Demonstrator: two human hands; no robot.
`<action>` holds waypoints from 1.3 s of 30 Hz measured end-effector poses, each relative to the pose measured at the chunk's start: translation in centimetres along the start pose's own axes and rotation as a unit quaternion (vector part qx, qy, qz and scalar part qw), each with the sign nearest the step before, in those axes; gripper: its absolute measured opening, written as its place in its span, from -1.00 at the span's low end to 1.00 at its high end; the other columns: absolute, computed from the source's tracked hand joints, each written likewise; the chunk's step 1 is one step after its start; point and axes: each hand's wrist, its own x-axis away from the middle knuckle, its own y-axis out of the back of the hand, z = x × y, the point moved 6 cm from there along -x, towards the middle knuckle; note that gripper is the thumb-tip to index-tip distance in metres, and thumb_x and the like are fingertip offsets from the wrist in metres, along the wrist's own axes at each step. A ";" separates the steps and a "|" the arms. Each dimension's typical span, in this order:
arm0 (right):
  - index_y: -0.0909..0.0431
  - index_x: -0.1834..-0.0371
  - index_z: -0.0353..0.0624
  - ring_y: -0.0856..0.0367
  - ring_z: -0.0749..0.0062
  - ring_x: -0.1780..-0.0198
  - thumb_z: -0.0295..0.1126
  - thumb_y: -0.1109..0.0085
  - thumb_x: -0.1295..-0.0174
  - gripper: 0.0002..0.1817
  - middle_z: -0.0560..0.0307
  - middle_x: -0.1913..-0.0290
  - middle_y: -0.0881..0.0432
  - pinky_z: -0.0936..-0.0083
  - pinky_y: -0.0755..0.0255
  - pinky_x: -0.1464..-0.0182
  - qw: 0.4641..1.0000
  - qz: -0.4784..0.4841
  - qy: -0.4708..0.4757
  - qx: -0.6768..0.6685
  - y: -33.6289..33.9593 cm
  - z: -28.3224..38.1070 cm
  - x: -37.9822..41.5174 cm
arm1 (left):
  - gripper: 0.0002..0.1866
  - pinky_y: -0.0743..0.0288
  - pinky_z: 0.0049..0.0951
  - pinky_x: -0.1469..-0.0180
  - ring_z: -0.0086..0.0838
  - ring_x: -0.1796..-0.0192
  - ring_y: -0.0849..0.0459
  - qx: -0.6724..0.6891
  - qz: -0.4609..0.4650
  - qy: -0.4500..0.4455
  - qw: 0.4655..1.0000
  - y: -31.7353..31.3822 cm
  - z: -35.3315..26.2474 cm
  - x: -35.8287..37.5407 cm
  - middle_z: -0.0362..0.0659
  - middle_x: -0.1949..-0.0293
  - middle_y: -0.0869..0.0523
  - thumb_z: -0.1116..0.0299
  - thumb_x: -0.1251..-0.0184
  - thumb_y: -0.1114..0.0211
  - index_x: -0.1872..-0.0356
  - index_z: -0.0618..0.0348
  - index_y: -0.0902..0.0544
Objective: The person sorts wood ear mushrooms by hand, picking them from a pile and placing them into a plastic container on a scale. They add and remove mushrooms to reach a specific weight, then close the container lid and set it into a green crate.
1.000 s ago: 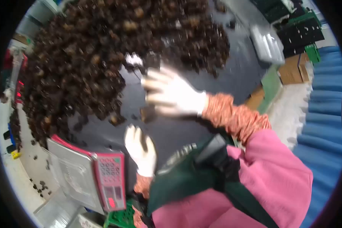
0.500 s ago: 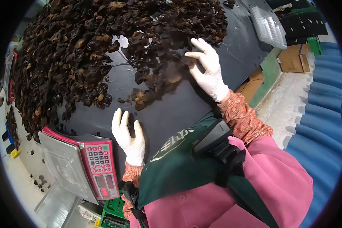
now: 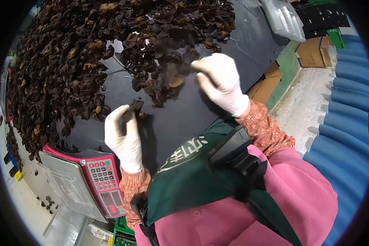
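Note:
Dark brown wood-ear-like pieces (image 3: 69, 57) cover much of the dark table top (image 3: 250, 45). My left hand (image 3: 125, 137), in a white glove, is at the near edge of the pile, with thumb and fingers pinched on a small dark piece (image 3: 136, 105). Farther right, my right hand (image 3: 222, 82), also gloved in white, is beside a blurred clump (image 3: 172, 78) at the pile's right side. Its fingers are bent, and whether a piece is between the fingertips is hard to make out.
A pink scale (image 3: 106, 176) bears a clear plastic lid (image 3: 67, 178) at lower left. Stacked clear containers (image 3: 285, 20) stand at upper right, near a cardboard box (image 3: 313, 52). Blue corrugated material (image 3: 340, 123) lies along the right, with green crates (image 3: 123, 233) at bottom left.
My left hand has moved left and up, and its fingers have closed on a small dark piece. My right hand has curled its fingers and shifted slightly left. The view has shifted a little.

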 end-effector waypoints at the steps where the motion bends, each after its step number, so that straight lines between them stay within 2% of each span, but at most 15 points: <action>1: -0.64 -0.05 -0.10 -0.62 0.14 0.10 -0.46 -0.40 -0.04 -0.57 0.11 0.12 -0.68 0.21 -0.46 -0.02 0.999 0.026 0.013 -0.015 -0.9 1.1 -0.2 | -0.79 -0.48 -0.55 -0.16 -0.50 -0.02 -0.66 0.133 -0.028 0.144 0.980 0.3 0.9 0.7 -0.21 0.04 -0.72 0.55 -0.45 -0.32 -0.05 0.17 -0.68; 3: -0.67 -0.02 -0.05 -0.62 0.20 0.16 -0.32 -0.41 -0.09 -0.62 0.18 0.24 -0.65 0.23 -0.47 0.07 0.995 0.028 0.050 0.077 -2.4 3.5 -1.5 | -0.80 -0.56 -0.53 0.18 -0.55 0.20 -0.68 0.260 -0.072 0.220 0.937 0.6 1.0 1.2 -0.21 0.13 -0.72 0.40 -0.56 -0.24 -0.08 0.21 -0.65; 5: -0.69 -0.04 -0.05 -0.62 0.19 0.19 -0.29 -0.41 -0.10 -0.60 0.20 0.31 -0.61 0.27 -0.49 0.04 0.994 0.074 0.036 0.072 -4.0 2.4 -1.1 | -0.76 -0.56 -0.55 0.23 -0.53 0.27 -0.68 0.354 0.004 0.290 0.889 0.1 0.4 1.9 -0.11 0.16 -0.72 0.35 -0.60 -0.19 -0.10 0.25 -0.63; 8: -0.69 -0.05 -0.09 -0.61 0.37 0.24 -0.29 -0.37 -0.21 -0.66 0.22 0.28 -0.66 0.42 -0.49 0.10 0.998 0.046 -0.040 0.029 -3.2 1.4 -1.1 | -0.68 -0.57 -0.56 0.31 -0.46 0.30 -0.70 0.470 0.037 0.336 0.815 -1.4 1.1 4.0 -0.03 0.14 -0.72 0.24 -0.64 -0.12 -0.15 0.28 -0.58; 9: -0.69 -0.04 -0.12 -0.59 0.44 0.26 -0.29 -0.35 -0.25 -0.68 0.23 0.26 -0.68 0.47 -0.48 0.13 0.981 0.065 -0.154 -0.096 -3.1 0.5 -0.9 | -0.66 -0.58 -0.55 0.30 -0.44 0.29 -0.71 0.504 0.044 0.347 0.790 -2.1 0.9 4.5 -0.01 0.12 -0.72 0.23 -0.65 -0.11 -0.16 0.30 -0.57; 11: -0.68 -0.02 -0.17 -0.56 0.58 0.29 -0.28 -0.30 -0.34 -0.72 0.25 0.23 -0.71 0.57 -0.46 0.21 0.867 0.084 -0.363 -0.331 -3.2 -0.2 -0.1 | -0.63 -0.68 -0.46 0.21 -0.34 0.23 -0.74 0.544 0.074 0.355 0.756 -2.9 1.0 5.2 0.07 0.05 -0.70 0.22 -0.65 -0.10 -0.19 0.34 -0.55; 12: -0.67 -0.01 -0.24 -0.51 0.73 0.31 -0.26 -0.18 -0.46 -0.72 0.28 0.15 -0.73 0.67 -0.41 0.30 0.824 0.098 -0.388 -0.400 -3.4 -0.8 0.3 | -0.62 -0.70 -0.43 0.19 -0.30 0.21 -0.74 0.557 0.083 0.360 0.744 -3.3 0.9 5.3 0.09 0.03 -0.70 0.20 -0.65 -0.11 -0.19 0.33 -0.56; 16: -0.65 -0.04 -0.20 -0.54 0.69 0.27 -0.24 -0.17 -0.48 -0.73 0.32 0.16 -0.68 0.71 -0.43 0.19 0.673 0.131 -0.443 -0.578 -3.6 -1.4 2.1 | -0.60 -0.73 -0.34 0.11 -0.23 0.12 -0.73 0.564 0.122 0.354 0.736 -4.3 0.5 5.2 0.11 -0.01 -0.68 0.17 -0.66 -0.09 -0.21 0.32 -0.55; 22: -0.63 -0.04 -0.22 -0.54 0.67 0.24 -0.21 -0.12 -0.52 -0.70 0.27 0.08 -0.68 0.69 -0.39 0.21 0.602 0.115 -0.457 -0.645 -4.1 -0.9 3.6 | -0.61 -0.72 -0.23 0.03 -0.19 0.02 -0.72 0.581 0.128 0.354 0.722 -4.6 0.3 5.9 0.08 -0.06 -0.67 0.16 -0.67 -0.06 -0.20 0.27 -0.56; 29: -0.63 -0.18 -0.32 -0.53 0.64 0.25 -0.33 -0.05 -0.43 -0.62 0.26 0.25 -0.69 0.61 -0.44 0.14 0.745 0.232 -0.385 -0.493 0.4 -1.2 3.9 | -0.61 -0.73 -0.20 0.00 -0.19 -0.01 -0.72 0.600 0.128 0.339 0.714 -4.1 0.5 6.0 0.07 -0.08 -0.67 0.18 -0.67 -0.05 -0.20 0.30 -0.57; 33: -0.70 -0.10 -0.17 -0.75 0.34 0.15 -0.28 -0.08 -0.39 -0.65 0.01 0.15 -0.79 0.46 -0.57 0.03 0.839 0.390 -0.325 -0.196 6.7 -4.0 5.8 | -0.62 -0.72 -0.18 -0.01 -0.20 -0.02 -0.72 0.617 0.124 0.351 0.694 -4.3 0.8 6.2 0.07 -0.07 -0.67 0.20 -0.66 -0.06 -0.20 0.31 -0.57; 34: -0.72 -0.04 -0.10 -0.76 0.16 0.11 -0.24 -0.13 -0.34 -0.68 -0.06 0.18 -0.77 0.35 -0.59 0.03 0.881 0.402 -0.247 -0.006 8.2 -4.3 5.4 | -0.63 -0.72 -0.19 0.01 -0.20 -0.02 -0.72 0.613 0.109 0.364 0.692 -4.5 1.1 6.3 0.06 -0.06 -0.68 0.20 -0.66 -0.07 -0.19 0.30 -0.58; 35: -0.72 0.04 -0.07 -0.74 0.06 0.10 -0.18 -0.15 -0.33 -0.70 -0.02 0.20 -0.75 0.25 -0.60 0.02 0.879 0.413 -0.199 0.130 9.0 -4.3 5.4 | -0.62 -0.72 -0.19 0.00 -0.20 -0.03 -0.72 0.616 0.118 0.365 0.688 -4.8 1.1 6.4 0.06 -0.07 -0.68 0.20 -0.66 -0.07 -0.19 0.30 -0.57; 37: -0.71 0.01 -0.14 -0.74 0.13 0.11 -0.33 -0.25 -0.29 -0.74 0.00 0.14 -0.75 0.34 -0.60 0.01 0.945 0.253 -0.117 0.169 9.1 -3.4 3.5 | -0.62 -0.72 -0.20 0.00 -0.20 -0.03 -0.72 0.618 0.137 0.368 0.681 -5.2 0.9 6.4 0.06 -0.07 -0.68 0.19 -0.66 -0.06 -0.20 0.30 -0.57; 39: -0.67 0.11 -0.10 -0.69 0.07 0.14 -0.27 -0.27 -0.24 -0.78 0.02 0.22 -0.68 0.22 -0.58 0.06 0.982 0.140 -0.124 0.021 6.5 -2.6 2.2 | -0.61 -0.72 -0.20 -0.01 -0.19 -0.03 -0.72 0.610 0.155 0.367 0.685 -5.6 0.5 6.4 0.06 -0.08 -0.67 0.19 -0.66 -0.05 -0.21 0.30 -0.56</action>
